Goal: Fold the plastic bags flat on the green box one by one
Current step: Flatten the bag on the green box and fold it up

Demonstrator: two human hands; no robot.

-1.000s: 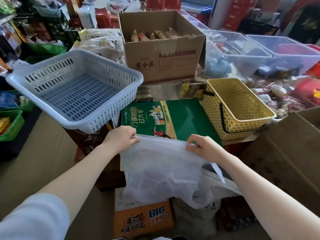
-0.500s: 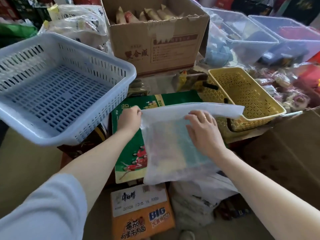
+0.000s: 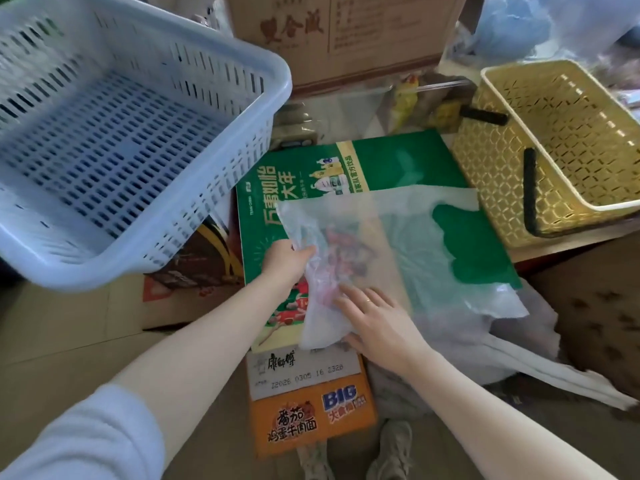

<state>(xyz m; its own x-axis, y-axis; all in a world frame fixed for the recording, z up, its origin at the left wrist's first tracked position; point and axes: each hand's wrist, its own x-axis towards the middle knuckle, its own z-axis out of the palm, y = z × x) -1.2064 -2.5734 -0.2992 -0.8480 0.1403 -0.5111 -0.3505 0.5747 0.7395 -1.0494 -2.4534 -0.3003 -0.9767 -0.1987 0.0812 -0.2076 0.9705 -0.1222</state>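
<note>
A: Item 1?

B: Plastic bag, thin translucent white film, crinkled, spread over the near half of the green box. Its left edge is doubled over toward the middle in a soft, wrinkled flap. Its handle loop reaches toward the box's right edge, and the green shows through the cut-out.

A: The box?

B: Flat, rectangular, glossy printed card; green with a pale yellow band and white lettering. It serves as the work surface.

A: Hands?

B: Left hand, fingers curled, pinches the folded flap near the box's left edge. Right hand lies flat with straight, spread fingers, pressing the film down at the box's near edge; 1 ring shows on a finger.

A: Other stock?

B: 1 blue basket, slotted rigid plastic with a rounded rim, beyond the box's left edge. 1 yellow basket, lattice-pierced plastic with a black handle, just past the right edge. 1 brown cardboard carton, corrugated and printed, behind the far edge. 1 orange noodle carton below the near edge. More loose white bags, bunched and creased, past the near right corner.
</note>
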